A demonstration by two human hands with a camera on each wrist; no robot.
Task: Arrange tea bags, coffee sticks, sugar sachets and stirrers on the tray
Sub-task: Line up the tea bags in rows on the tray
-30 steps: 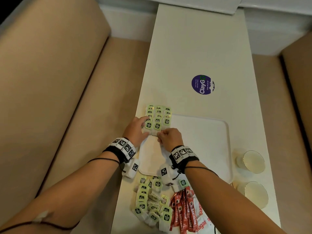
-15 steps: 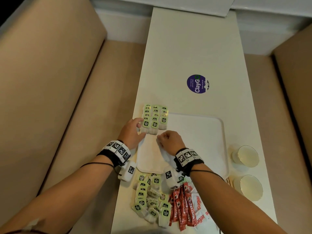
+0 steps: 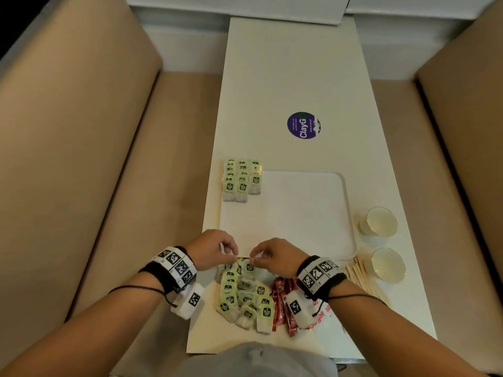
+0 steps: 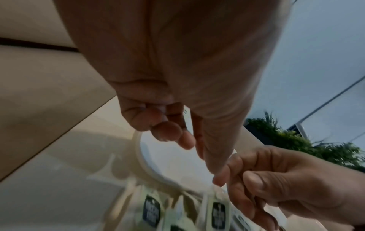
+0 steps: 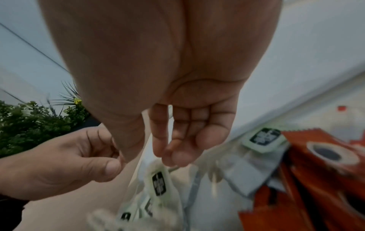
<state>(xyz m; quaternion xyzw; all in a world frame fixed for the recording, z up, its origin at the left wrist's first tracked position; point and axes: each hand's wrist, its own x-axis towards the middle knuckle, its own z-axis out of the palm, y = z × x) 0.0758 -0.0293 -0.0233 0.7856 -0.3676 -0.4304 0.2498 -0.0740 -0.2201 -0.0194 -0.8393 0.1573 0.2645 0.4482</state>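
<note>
A white tray [image 3: 304, 213] lies mid-table with rows of green-tagged tea bags [image 3: 241, 178] lined up at its far left corner. A loose pile of tea bags [image 3: 245, 295] sits just in front of the tray's near edge. Both hands hover over the top of that pile, fingers curled. My left hand [image 3: 233, 257] and my right hand [image 3: 253, 260] pinch at one tea bag [image 3: 249, 267] between them. In the right wrist view that tea bag [image 5: 159, 182] hangs under my right fingertips [image 5: 171, 162]. Red coffee sticks [image 3: 283, 303], sugar sachets [image 3: 322, 315] and wooden stirrers [image 3: 359, 276] lie to the right.
Two paper cups [image 3: 381, 222] [image 3: 389, 265] stand by the table's right edge. A purple round sticker [image 3: 303, 126] marks the table beyond the tray. Beige bench seats [image 3: 81, 159] flank the narrow table on both sides. Most of the tray's surface is bare.
Both hands have drawn back from the arranged rows at the tray's far left corner to the loose pile by the near edge. The rows stay where they were.
</note>
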